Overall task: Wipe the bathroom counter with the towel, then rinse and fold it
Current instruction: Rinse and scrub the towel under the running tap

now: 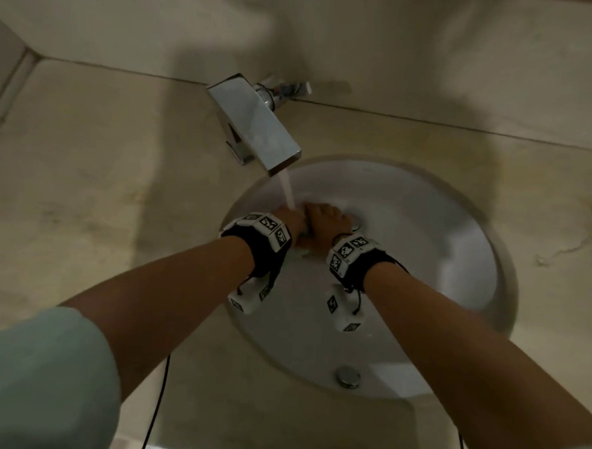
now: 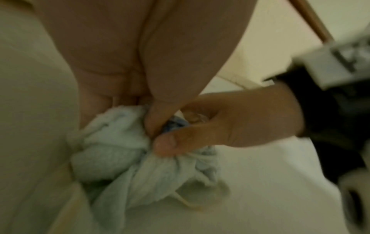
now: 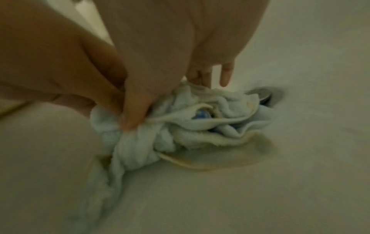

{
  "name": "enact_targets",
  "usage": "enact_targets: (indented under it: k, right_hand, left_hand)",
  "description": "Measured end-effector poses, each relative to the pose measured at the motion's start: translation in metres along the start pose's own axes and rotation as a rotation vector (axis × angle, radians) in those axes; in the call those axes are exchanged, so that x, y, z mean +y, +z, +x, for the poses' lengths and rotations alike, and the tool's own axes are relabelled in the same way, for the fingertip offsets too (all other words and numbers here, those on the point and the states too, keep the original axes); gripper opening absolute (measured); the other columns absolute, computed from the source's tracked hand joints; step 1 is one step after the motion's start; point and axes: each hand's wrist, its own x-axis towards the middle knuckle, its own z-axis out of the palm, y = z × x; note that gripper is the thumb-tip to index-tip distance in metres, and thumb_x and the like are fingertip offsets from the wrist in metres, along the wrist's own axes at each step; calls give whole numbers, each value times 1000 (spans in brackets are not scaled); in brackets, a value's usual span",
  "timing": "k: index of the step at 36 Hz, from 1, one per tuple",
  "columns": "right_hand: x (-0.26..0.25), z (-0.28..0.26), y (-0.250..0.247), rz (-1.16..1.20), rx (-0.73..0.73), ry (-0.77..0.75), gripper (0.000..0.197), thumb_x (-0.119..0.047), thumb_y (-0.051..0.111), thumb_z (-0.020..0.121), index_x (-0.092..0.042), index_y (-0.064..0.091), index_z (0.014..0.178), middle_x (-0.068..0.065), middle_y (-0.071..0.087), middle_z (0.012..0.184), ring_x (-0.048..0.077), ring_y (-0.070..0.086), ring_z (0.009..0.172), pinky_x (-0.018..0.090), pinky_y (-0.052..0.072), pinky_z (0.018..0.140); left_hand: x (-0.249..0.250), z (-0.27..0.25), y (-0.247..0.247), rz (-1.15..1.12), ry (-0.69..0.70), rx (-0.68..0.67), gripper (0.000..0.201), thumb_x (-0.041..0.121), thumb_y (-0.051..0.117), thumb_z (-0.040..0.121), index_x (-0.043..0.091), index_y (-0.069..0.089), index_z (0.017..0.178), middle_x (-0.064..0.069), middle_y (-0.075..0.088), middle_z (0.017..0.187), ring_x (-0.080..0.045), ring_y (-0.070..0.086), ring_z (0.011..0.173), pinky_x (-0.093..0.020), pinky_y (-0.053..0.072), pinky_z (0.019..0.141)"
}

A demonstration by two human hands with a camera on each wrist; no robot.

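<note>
A wet, light blue towel (image 2: 120,152) lies bunched at the bottom of the white sink basin (image 1: 423,251). Both hands hold it under the water stream (image 1: 288,189) that runs from the chrome faucet (image 1: 255,122). My left hand (image 1: 289,220) grips one side of the bunch, its thumb (image 2: 152,120) pressed into the cloth. My right hand (image 1: 325,220) grips the other side, pinching folds with its thumb (image 3: 134,117). In the head view the hands hide almost all of the towel. In the right wrist view the towel (image 3: 180,126) lies just in front of the drain (image 3: 264,95).
The beige stone counter (image 1: 101,179) surrounds the round basin and meets the wall behind the faucet. A chrome round fitting (image 1: 347,376) sits on the basin's near wall. Black cables hang from both wrist bands.
</note>
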Motion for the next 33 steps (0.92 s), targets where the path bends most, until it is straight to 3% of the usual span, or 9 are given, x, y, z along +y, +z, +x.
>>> enact_targets:
  k: [7, 12, 15, 18, 20, 23, 26, 29, 33]
  right_hand:
    - [7, -13, 1, 309, 203, -84, 47, -32, 50, 98, -8, 41, 138, 16, 51, 135, 32, 49, 123, 37, 39, 99]
    - [3, -22, -1, 489, 305, -103, 28, -18, 48, 98, -5, 50, 123, 16, 59, 119, 31, 56, 108, 36, 44, 90]
    - [-2, -28, -8, 570, 318, -65, 29, -15, 39, 100, -7, 44, 127, 16, 58, 118, 31, 58, 103, 32, 42, 81]
    - [-5, -30, -16, 649, 316, -25, 37, -17, 36, 102, -8, 33, 137, 15, 56, 108, 26, 55, 81, 27, 36, 68]
    - [-6, -28, -17, 715, 296, -36, 45, -18, 41, 101, -5, 24, 141, 8, 49, 107, 20, 51, 85, 24, 36, 63]
    - [-10, -24, -10, 834, 202, -83, 69, -14, 58, 93, -1, 14, 145, 11, 44, 131, 21, 47, 122, 12, 43, 78]
    - [-7, -26, -5, 674, 88, -156, 101, -18, 76, 78, -7, 5, 150, 12, 27, 152, 26, 31, 139, 34, 34, 109]
    - [0, -31, 4, 287, 22, -171, 120, -38, 81, 72, -14, -6, 151, 10, 4, 159, 27, 8, 146, 45, 20, 117]
    - [2, -31, 18, 42, -23, -164, 135, -54, 82, 61, -21, -14, 150, 9, -10, 159, 33, -9, 146, 52, 12, 118]
  left_hand:
    - [-12, -14, -9, -202, -16, 81, 33, 18, 38, 101, 0, 56, 121, -20, 57, 125, -35, 54, 114, -36, 40, 99]
    - [-11, -20, -9, -226, 28, 68, 31, 21, 38, 101, 4, 57, 118, -19, 59, 122, -34, 57, 111, -34, 42, 93]
    - [-7, -21, -14, -258, 18, 97, 34, 18, 35, 102, 0, 55, 122, -19, 57, 127, -34, 55, 115, -35, 41, 99]
    - [-6, -23, -21, -275, -20, 112, 38, 15, 30, 103, -8, 55, 120, -23, 56, 127, -37, 53, 117, -36, 39, 99]
    - [-8, -24, -25, -272, -29, 114, 40, 16, 29, 104, -9, 55, 121, -23, 54, 129, -36, 51, 119, -36, 38, 99]
    - [-12, -21, -21, -244, -57, 135, 36, 15, 34, 102, -4, 49, 129, -20, 49, 137, -33, 47, 126, -34, 35, 103]
    - [-20, -20, -11, -210, -91, 171, 41, 14, 40, 100, 1, 39, 139, -17, 43, 143, -30, 43, 131, -33, 35, 107]
    - [-36, -1, 7, -248, -73, 165, 48, 29, 32, 101, 15, 27, 147, -9, 29, 153, -27, 31, 139, -39, 24, 117]
    - [-35, -6, 8, -274, -91, 170, 40, 29, 29, 102, 14, 43, 136, -10, 44, 142, -29, 43, 129, -43, 34, 111]
